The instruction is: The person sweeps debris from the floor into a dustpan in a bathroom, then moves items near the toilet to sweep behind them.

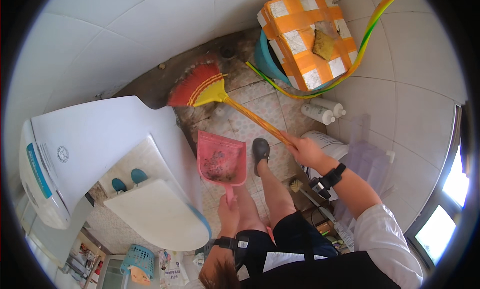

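Observation:
My right hand (304,150) is closed round the yellow-orange handle of a broom (256,120). Its red bristles, bound to a yellow head, spread over the dark, dirty floor by the far wall. Down nearer to me, my left hand (229,215) grips the short handle of a pink dustpan (241,165). Dark bits of dirt lie in the pan, whose open edge faces the far side. The broom head is apart from the dustpan, beyond it and to the left. A black strap with a small device sits on each of my wrists.
A white appliance (115,139) stands left, with a white lid-like panel (160,214) nearby. A taped foam box (305,39) rests on a blue tub (270,59); a yellow-green hose (370,31) curves past. White bottles (320,112) lie right. My shoe (260,151) is beside the dustpan.

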Demonstrator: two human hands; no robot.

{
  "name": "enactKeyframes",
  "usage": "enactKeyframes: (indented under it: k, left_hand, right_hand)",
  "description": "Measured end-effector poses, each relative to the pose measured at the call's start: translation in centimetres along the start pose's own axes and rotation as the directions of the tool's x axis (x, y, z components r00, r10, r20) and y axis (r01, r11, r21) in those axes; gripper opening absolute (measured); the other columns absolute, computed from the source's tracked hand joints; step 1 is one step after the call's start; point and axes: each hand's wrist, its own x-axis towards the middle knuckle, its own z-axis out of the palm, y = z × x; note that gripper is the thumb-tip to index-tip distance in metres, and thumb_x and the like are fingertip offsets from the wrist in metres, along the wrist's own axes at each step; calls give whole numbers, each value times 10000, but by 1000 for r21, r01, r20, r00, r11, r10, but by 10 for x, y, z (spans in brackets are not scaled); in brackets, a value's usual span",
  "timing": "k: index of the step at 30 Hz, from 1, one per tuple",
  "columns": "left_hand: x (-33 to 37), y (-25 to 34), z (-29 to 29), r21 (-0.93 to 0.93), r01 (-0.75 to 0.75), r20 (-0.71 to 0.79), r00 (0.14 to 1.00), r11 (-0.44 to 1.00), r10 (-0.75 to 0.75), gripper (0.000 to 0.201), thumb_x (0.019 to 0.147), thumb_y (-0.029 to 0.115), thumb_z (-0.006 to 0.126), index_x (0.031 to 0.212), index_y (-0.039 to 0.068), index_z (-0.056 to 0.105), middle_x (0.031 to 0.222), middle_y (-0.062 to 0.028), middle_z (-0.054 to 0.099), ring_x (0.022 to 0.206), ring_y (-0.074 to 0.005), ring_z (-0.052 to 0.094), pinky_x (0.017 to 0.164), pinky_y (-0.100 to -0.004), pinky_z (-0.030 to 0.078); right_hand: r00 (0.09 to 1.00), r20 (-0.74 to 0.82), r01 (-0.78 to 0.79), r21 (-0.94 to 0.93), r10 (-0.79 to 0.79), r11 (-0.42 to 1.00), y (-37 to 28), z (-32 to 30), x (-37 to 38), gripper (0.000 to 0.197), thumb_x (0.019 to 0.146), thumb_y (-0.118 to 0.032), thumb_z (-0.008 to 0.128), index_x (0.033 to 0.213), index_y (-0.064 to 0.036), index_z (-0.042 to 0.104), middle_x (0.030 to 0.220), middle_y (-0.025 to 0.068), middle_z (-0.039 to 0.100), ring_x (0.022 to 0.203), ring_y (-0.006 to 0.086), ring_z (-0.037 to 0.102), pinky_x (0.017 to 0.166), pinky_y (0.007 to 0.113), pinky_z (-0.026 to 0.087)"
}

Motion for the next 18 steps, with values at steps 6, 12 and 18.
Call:
enactKeyframes:
  k: [6, 12, 18]
  left_hand:
    - [0, 13, 6, 62, -54, -7, 999, 997, 54, 251, 860, 177, 533, 1056, 22, 560, 891, -199, 628, 835, -341, 615, 740, -381, 465]
    - [3, -5, -4, 15, -59, -92, 994, 998, 60, 173, 887, 117, 508, 1015, 7, 546, 817, -42, 627, 560, -72, 485, 504, -222, 396]
    - [35, 71, -10, -299, 8, -58, 998, 954, -26, 206, 923, 185, 497, 1016, 9, 548, 796, -31, 617, 512, -30, 425, 445, -185, 337]
  right_hand:
    - [988, 99, -113, -14, 114, 993, 15, -11, -7, 509, 833, -129, 549, 1323, -132, 414, 827, 235, 606, 745, 403, 583, 671, 443, 474]
    - [993, 81, -90, 107, 82, 990, -9, -25, -27, 512, 835, -108, 546, 1328, -98, 407, 880, 236, 606, 795, 401, 585, 696, 416, 469]
    - [996, -50, -60, 189, 71, 980, 0, -24, -19, 519, 848, -106, 537, 1345, -88, 385, 874, 223, 612, 774, 373, 597, 672, 376, 474]
